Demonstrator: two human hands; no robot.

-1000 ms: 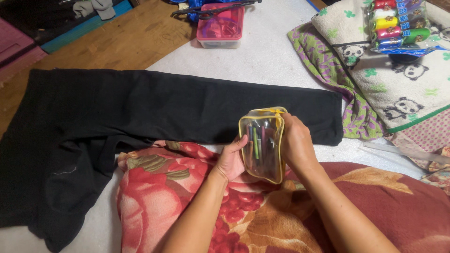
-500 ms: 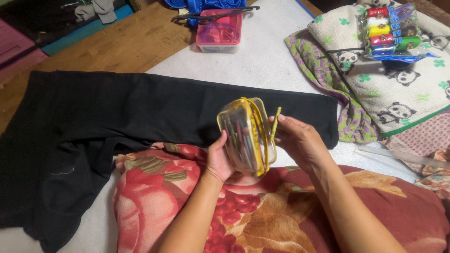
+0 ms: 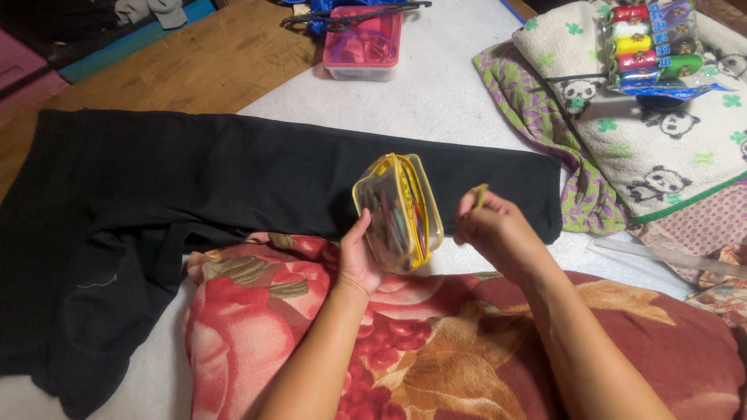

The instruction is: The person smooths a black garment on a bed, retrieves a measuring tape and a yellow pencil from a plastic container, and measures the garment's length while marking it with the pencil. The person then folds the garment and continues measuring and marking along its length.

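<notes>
The left hand [image 3: 359, 260] grips a small clear pouch [image 3: 397, 211] with yellow piping and a yellow zip, holding it upright from below and behind, thumb along its near side; coloured pens or pencils show through the plastic. The pouch hangs above the near edge of a pair of black trousers [image 3: 233, 175] spread flat across a white sheet [image 3: 443, 93]. Just to the right, apart from the pouch, the right hand [image 3: 494, 229] is curled around a thin yellow-green stick, probably a pencil [image 3: 481, 194], whose tip pokes up between the fingers. Both forearms rest over a red floral cushion [image 3: 436, 350] at the near edge. At the far edge of the sheet sits a pink-lidded plastic box [image 3: 363, 43], with black scissors [image 3: 354, 11] lying on its far side. Toward the right edge lie a panda-print towel [image 3: 661, 148] on a green-and-purple leafy cloth [image 3: 529, 97], and on the towel a pack of coloured thread spools [image 3: 654, 43].
</notes>
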